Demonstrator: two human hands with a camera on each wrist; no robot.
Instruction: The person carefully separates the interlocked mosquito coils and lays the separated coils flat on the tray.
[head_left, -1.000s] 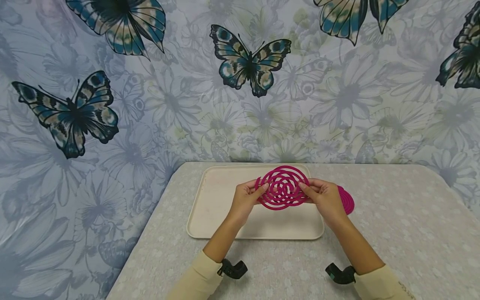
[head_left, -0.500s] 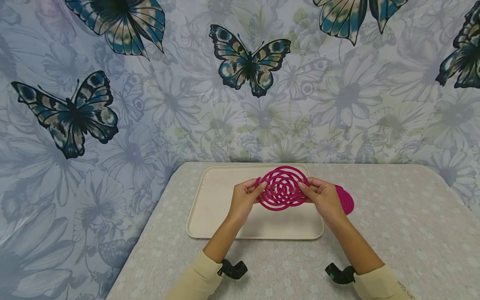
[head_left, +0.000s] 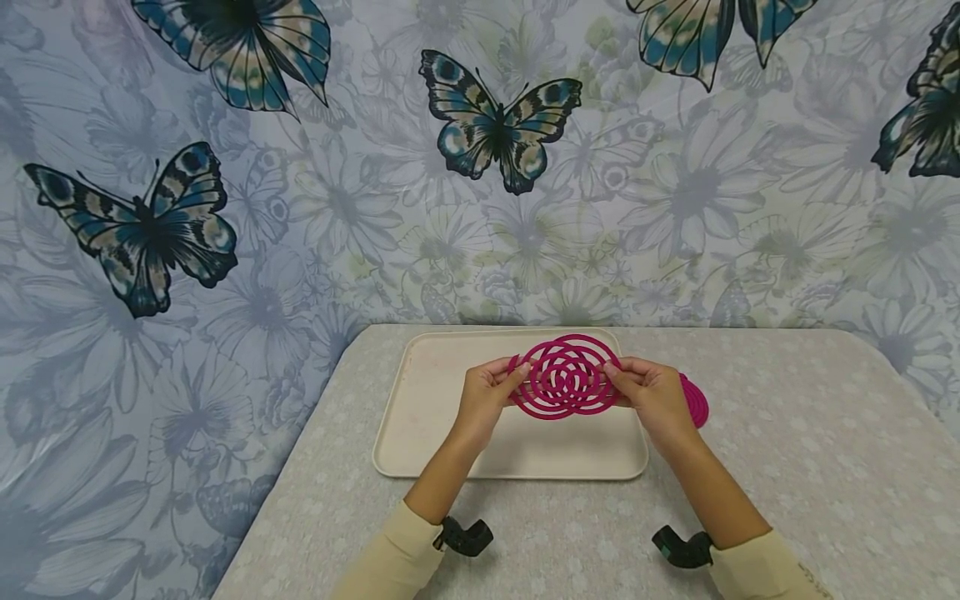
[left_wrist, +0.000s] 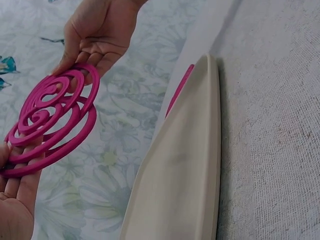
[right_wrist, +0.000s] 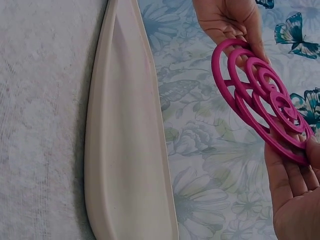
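A magenta openwork trivet (head_left: 561, 412) of overlapping spiral loops is held up over the tray, tilted toward the head camera. My left hand (head_left: 480, 404) pinches its left edge, thumb on the near face and fingers behind. On the opposite edge, my right hand (head_left: 662, 404) pinches it the same way. From the left wrist, the trivet (left_wrist: 91, 120) shows slanted between both hands, well above the tray. The right wrist view has the trivet's rings (right_wrist: 218, 70) angled down toward the right hand (right_wrist: 292, 205). Fingers behind it are partly hidden.
Beneath the hands lies a cream rectangular tray (head_left: 427, 417) on a table with a pale patterned cloth (head_left: 810, 450). A second magenta spiral piece (head_left: 696, 402) rests right of the tray, partly behind the right hand. A butterfly-print backdrop (head_left: 502, 250) rises behind the table.
The trivet has dipped slightly and its tilt has shifted a little. The left hand has drifted slightly left, and the right hand slightly right. Both keep their pinch.
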